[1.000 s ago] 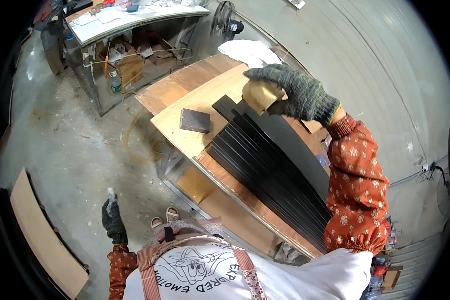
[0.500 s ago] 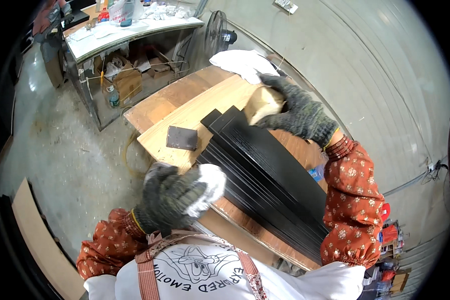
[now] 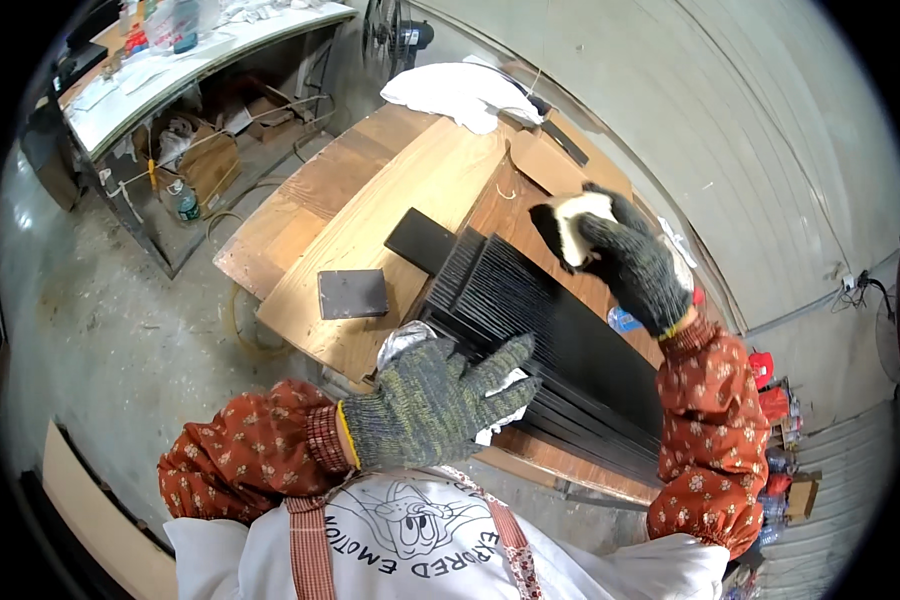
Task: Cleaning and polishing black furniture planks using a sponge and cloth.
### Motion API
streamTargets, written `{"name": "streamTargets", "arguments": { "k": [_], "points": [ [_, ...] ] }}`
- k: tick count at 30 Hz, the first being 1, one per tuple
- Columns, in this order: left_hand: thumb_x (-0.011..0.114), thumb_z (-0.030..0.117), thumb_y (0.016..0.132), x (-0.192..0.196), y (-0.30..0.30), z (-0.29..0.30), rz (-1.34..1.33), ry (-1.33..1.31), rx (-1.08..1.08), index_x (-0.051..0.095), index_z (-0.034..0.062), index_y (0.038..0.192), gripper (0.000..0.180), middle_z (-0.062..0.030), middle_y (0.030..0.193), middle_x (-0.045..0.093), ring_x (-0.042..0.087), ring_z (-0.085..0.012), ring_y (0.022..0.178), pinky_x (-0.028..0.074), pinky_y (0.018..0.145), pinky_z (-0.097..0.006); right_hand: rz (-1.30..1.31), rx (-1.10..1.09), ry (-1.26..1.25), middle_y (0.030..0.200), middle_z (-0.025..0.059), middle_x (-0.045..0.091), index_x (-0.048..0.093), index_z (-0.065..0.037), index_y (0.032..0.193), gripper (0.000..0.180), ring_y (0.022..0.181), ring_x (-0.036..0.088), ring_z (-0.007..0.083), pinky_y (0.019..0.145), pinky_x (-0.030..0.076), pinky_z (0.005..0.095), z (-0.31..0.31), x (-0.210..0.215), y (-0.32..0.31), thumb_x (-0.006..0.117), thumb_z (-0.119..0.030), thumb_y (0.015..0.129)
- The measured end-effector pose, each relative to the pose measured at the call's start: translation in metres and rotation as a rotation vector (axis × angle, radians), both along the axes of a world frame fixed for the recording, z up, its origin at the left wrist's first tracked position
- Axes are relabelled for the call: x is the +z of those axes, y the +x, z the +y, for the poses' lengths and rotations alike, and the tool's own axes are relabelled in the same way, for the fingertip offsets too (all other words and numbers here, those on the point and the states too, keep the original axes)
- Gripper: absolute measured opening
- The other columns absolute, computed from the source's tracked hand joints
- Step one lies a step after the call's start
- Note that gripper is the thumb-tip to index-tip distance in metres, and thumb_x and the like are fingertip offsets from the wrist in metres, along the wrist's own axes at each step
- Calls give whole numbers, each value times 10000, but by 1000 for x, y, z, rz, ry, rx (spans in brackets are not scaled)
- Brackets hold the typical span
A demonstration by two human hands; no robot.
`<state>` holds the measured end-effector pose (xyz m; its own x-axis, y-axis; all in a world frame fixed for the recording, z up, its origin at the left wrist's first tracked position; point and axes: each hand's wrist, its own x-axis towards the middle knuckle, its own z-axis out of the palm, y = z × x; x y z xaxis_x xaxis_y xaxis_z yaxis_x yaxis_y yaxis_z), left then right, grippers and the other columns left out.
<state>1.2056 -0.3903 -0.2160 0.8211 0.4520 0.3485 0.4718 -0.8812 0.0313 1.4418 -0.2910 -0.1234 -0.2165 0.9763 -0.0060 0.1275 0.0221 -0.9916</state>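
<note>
A stack of long black slats (image 3: 570,310) lies slanting across the wooden table, its grooved ends toward the far left. My left hand (image 3: 420,405), in a dark knitted glove, spreads its fingers over a white cloth (image 3: 402,342) and presses it against the near side of the stack. Cloth shows on both sides of the palm. Above the far right side of the stack, my gloved right hand (image 3: 630,255) grips a cream-and-black piece (image 3: 573,222), whose kind I cannot make out. Two dark rectangular blocks (image 3: 352,294) sit by the slat ends.
Pale boards (image 3: 340,215) cover the table's left part. A white cloth bundle (image 3: 460,92) and a cardboard piece (image 3: 560,165) lie at its far end. A cluttered white-topped bench (image 3: 120,115) stands far left, a fan (image 3: 395,38) beside it. A wall runs along the right.
My left hand has moved right with the cloth, onto the slats. My right hand has drawn nearer and rightward, off the stack's far end, still holding its piece. The view has shifted.
</note>
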Motion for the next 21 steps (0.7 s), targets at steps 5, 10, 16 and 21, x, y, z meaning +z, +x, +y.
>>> {"name": "streamTargets", "arguments": {
  "k": [5, 10, 16, 21],
  "points": [
    [588, 312, 813, -6, -4, 16, -156, 86, -68, 489, 126, 1361, 587, -157, 1449, 420, 570, -253, 701, 487, 698, -433, -35, -91, -26, 1146, 74, 579, 406, -47, 1373, 529, 1031, 578, 167, 905, 471, 319, -18, -5, -7, 602, -169, 897],
    [579, 232, 820, -18, -3, 21, -212, 167, 30, 509, 188, 1355, 542, -113, 1458, 423, 529, -236, 658, 480, 639, -423, 242, -129, -112, 1184, 71, 552, 356, -28, 1404, 574, 1083, 548, 169, 934, 449, 312, -20, 0, -30, 594, -166, 900],
    [608, 224, 801, -4, -14, 33, -401, 134, 97, 454, 157, 1402, 623, -43, 542, 429, 453, -212, 502, 364, 463, -406, 91, -91, -76, 1149, 63, 553, 351, -14, 1401, 569, 1069, 551, 165, 921, 449, 309, -5, 10, -41, 578, -172, 903],
    [586, 196, 810, -1, -17, 35, -492, 232, 61, 521, 157, 1350, 545, -21, 532, 395, 423, -205, 504, 360, 484, -395, 193, -80, -91, 1123, 89, 571, 455, -14, 1305, 445, 1056, 555, 145, 906, 466, 261, -2, 16, -56, 598, -132, 900]
  ]
}}
